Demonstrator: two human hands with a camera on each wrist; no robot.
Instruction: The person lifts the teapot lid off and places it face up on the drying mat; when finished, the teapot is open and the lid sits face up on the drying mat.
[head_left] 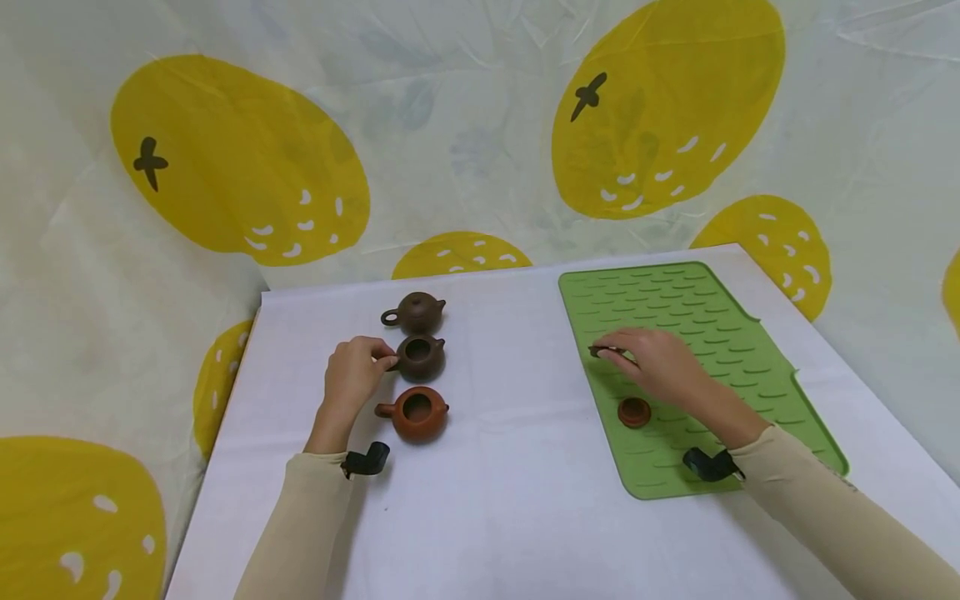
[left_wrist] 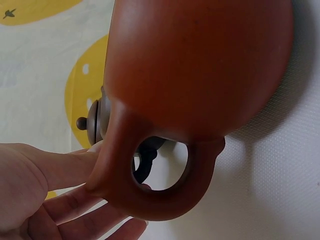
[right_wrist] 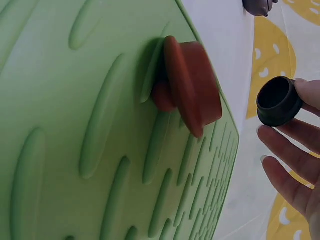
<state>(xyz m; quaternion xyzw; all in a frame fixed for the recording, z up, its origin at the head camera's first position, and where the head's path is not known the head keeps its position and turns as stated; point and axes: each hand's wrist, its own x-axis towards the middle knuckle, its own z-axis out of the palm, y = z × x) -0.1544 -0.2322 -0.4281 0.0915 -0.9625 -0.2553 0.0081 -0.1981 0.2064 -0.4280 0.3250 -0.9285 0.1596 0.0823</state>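
Observation:
My left hand [head_left: 354, 375] pinches the handle of a lidless dark brown teapot [head_left: 424, 370], the middle one of a row. Nearer to me stands a lidless reddish-brown teapot [head_left: 422, 431]; its body and handle fill much of the left wrist view and partly hide the dark teapot behind. A second dark brown teapot [head_left: 418, 314], its lid on, sits at the far end. Over the left edge of a green mat [head_left: 637, 292], my right hand [head_left: 660, 358] holds a small dark lid [right_wrist: 283, 109] by finger and thumb, its hollow underside showing in the right wrist view.
A reddish-brown lid [head_left: 634, 412] lies upside down on the mat, knob downward, just nearer to me than my right hand. White cloth covers the table [head_left: 517, 467]. Behind it hangs a pale curtain [head_left: 465, 108] printed with yellow fruit.

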